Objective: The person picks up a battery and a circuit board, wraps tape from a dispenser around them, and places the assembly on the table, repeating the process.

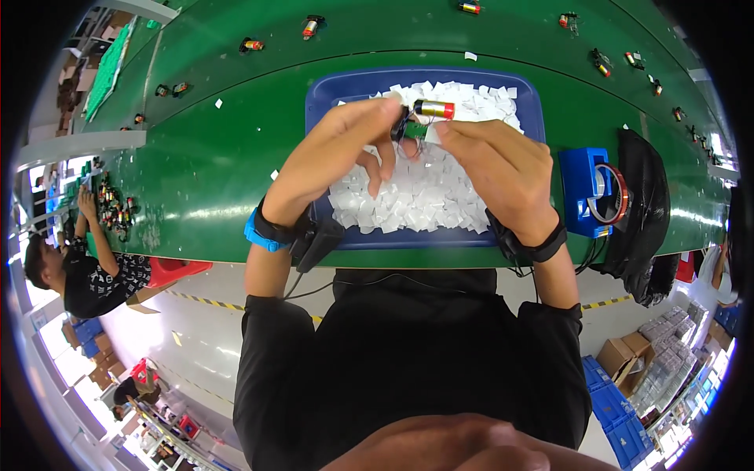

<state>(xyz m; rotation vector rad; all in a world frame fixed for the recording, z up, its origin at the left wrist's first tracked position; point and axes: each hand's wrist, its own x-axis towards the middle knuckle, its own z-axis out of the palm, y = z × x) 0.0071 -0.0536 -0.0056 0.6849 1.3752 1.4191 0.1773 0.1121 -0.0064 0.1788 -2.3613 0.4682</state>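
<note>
In front of me, above a dark blue tray, my left hand pinches a small battery assembly by its black part. The battery on it is a cylinder with gold, black and red bands, and thin wires hang below. Thumb and fingers of my right hand close on a small white paper piece just under the battery. Whether the paper touches the assembly I cannot tell. Many loose white paper pieces fill the tray beneath both hands.
To the tray's right stand a blue tape dispenser and a black plastic bag. More battery assemblies lie scattered along the far side of the green table. A co-worker sits at the left by a pile of assemblies.
</note>
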